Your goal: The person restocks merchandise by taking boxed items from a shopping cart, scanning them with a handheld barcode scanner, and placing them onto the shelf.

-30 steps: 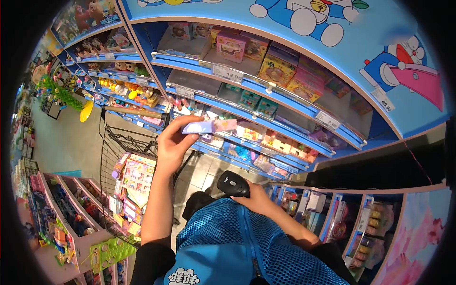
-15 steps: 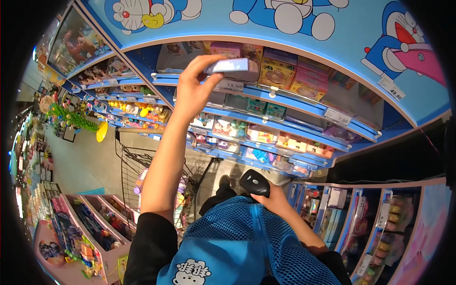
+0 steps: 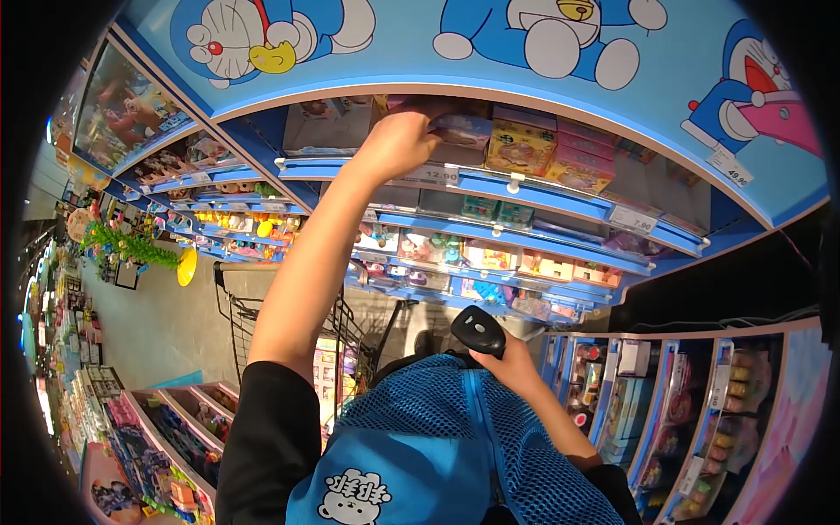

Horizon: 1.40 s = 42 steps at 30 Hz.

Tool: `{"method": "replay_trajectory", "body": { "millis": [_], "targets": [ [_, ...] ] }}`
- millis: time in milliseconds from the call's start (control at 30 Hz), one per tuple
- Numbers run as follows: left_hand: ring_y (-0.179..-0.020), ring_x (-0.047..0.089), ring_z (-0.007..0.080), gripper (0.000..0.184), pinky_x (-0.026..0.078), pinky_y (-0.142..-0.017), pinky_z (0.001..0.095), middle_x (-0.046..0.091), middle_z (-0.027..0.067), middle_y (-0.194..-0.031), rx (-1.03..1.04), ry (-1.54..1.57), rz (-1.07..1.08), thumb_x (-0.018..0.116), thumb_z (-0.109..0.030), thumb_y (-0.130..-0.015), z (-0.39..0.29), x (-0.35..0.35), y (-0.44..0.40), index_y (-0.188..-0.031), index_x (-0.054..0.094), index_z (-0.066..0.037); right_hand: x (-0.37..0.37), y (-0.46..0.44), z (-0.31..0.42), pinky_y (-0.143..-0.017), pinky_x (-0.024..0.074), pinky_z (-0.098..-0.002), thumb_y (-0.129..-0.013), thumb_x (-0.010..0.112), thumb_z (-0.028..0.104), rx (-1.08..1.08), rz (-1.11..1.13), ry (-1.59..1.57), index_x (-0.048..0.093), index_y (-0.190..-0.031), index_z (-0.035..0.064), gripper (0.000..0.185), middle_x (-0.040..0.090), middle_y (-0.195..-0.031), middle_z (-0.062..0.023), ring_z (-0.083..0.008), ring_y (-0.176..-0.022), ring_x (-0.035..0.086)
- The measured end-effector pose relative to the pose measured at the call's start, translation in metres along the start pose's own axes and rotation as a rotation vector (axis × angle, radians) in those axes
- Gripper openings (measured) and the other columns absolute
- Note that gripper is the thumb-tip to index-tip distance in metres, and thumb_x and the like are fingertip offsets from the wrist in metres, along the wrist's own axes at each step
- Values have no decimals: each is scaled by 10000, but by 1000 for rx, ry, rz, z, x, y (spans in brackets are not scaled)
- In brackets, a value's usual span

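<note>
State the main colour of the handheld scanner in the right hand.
The handheld scanner is mainly black, best seen in the head view.

A shop: price labels (image 3: 632,219) along shelves (image 3: 560,200) of boxed goods (image 3: 521,145).

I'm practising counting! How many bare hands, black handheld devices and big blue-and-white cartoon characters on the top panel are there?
Bare left hand and right hand: 2
Black rounded handheld device: 1
Blue-and-white cartoon characters: 3
Total: 6
</note>
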<state>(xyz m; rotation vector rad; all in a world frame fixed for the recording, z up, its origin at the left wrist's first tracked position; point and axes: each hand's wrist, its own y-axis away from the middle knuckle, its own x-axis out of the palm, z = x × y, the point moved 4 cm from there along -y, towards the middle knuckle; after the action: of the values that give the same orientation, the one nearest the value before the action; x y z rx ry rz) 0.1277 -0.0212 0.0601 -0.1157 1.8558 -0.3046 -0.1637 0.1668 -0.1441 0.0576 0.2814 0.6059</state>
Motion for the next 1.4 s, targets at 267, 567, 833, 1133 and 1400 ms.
{"method": "replay_trajectory", "body": {
  "millis": [267, 567, 833, 1133, 1400],
  "targets": [
    [-1226, 559, 412, 458, 513, -980, 500, 607, 180, -1324, 203, -86, -123, 663, -114, -888, 10, 12, 0, -1339, 610, -178, 15, -1, 1, -890, 564, -373, -853, 811, 249, 22, -19, 6, 598, -1334, 13, 576, 746, -1115, -187, -301, -1036, 735],
    [-1215, 554, 425, 446, 482, -1011, 525, 613, 185, -1304, 268, -351, -301, 680, -77, -857, 39, 10, -4, -1294, 627, -145, 23, 0, -5, -893, 564, -385, -859, 795, 253, 45, -40, 26, 600, -1319, 3, 559, 746, -1104, -195, -329, -1030, 734],
    [-1162, 581, 451, 405, 482, -984, 524, 638, 204, -1250, 339, -153, -365, 706, -156, -893, 32, 9, -3, -1292, 639, -152, 29, 1, 0, -885, 562, -396, -869, 782, 276, 70, -56, 16, 607, -1301, 3, 540, 749, -1084, -196, -337, -1023, 733],
    [-1172, 587, 450, 426, 489, -969, 522, 631, 233, -1277, 293, -152, -269, 675, -236, -946, 45, 28, -33, -1342, 607, -95, 32, 7, -13, -891, 561, -416, -866, 776, 300, 87, -58, 3, 597, -1318, 12, 566, 745, -1082, -209, -363, -1025, 726],
    [-1234, 574, 419, 428, 463, -1040, 514, 620, 220, -1325, 272, -225, -221, 660, -302, -957, 27, 23, -31, -1350, 620, -139, 29, 15, -12, -888, 561, -424, -867, 768, 300, 112, -91, 2, 598, -1318, 17, 559, 743, -1070, -215, -382, -1019, 720]
  ]
}}
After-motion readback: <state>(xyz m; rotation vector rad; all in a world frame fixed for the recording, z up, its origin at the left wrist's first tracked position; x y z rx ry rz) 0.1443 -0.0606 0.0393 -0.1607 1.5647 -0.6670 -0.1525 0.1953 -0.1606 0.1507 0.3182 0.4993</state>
